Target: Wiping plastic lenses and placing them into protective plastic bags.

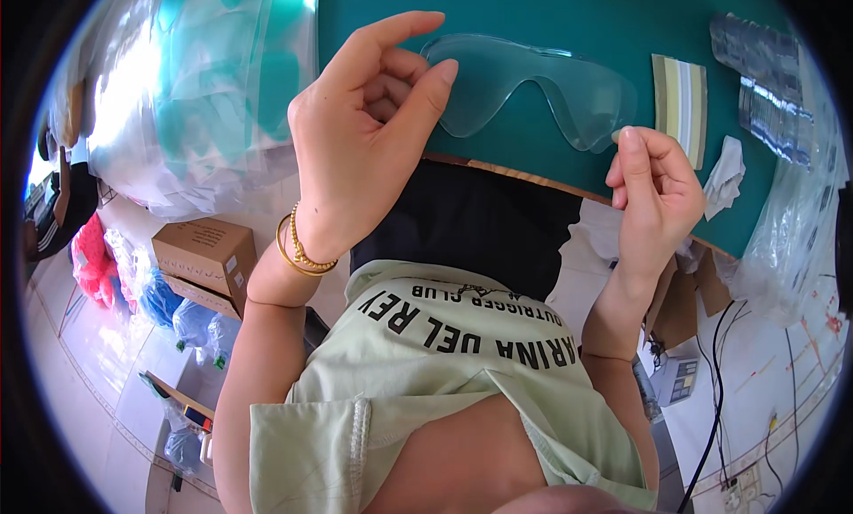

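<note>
A clear, curved goggle lens (484, 70) with a nose cut-out lies over the green tabletop in front of me. My left hand (373, 114) is at the lens's left end. Its index finger is stretched out, its thumb stands apart and overlaps the lens edge, and the other fingers curl inward. At the lower right corner of the lens, my right hand (656, 172) pinches with thumb and index finger. The pinch appears to be on the lens edge, though the fingertips partly hide the contact.
A striped strip (680, 110) and a crumpled white tissue (726, 178) lie right of the lens. Large clear plastic bags (204, 87) stand at the left. Clear plastic wrapping (786, 221) hangs at the right. A cardboard box (204, 256) and black cables (715, 381) are on the floor.
</note>
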`<state>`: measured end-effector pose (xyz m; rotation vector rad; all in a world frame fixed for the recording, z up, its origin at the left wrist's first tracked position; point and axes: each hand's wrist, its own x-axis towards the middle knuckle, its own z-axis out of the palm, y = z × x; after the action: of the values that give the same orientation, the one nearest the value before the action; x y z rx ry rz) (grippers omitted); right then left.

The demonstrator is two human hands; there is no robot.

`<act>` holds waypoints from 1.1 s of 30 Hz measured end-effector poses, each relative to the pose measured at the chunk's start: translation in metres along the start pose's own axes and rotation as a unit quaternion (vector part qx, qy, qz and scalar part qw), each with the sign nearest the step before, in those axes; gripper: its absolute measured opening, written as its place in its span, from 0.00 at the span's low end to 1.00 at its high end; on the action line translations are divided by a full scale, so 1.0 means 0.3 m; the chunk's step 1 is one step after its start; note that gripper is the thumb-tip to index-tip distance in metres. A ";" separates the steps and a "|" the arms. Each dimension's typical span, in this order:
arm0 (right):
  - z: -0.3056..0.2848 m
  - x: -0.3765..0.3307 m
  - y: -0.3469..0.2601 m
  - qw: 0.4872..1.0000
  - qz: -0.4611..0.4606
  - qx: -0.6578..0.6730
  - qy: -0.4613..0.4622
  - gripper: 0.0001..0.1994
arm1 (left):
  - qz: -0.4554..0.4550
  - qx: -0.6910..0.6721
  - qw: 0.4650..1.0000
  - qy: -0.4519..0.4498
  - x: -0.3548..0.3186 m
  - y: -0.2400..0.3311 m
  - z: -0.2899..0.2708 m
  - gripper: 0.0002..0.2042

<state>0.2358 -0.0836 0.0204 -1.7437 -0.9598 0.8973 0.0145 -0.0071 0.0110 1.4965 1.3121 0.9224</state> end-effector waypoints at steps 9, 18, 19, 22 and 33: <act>0.001 0.002 0.002 1.000 0.005 -0.022 -0.013 0.06 | -0.003 0.011 1.000 0.019 0.005 0.003 0.013 0.17; 0.002 0.003 0.008 0.999 0.001 -0.038 -0.009 0.06 | -0.003 0.009 1.000 0.023 0.009 0.002 0.021 0.18; 0.003 0.003 0.009 0.999 0.000 -0.037 -0.010 0.06 | -0.005 0.010 1.000 0.022 0.010 0.005 0.021 0.18; 0.002 0.005 0.009 0.999 0.000 -0.039 -0.012 0.06 | -0.006 0.014 1.000 0.024 0.011 0.005 0.023 0.18; 0.007 0.009 0.016 0.999 -0.017 -0.042 -0.009 0.06 | 0.001 0.022 0.999 0.023 0.013 -0.002 0.023 0.19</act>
<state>0.2361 -0.0817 0.0149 -1.7861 -1.0502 0.8631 0.0213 -0.0043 0.0083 1.5194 1.3716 0.9394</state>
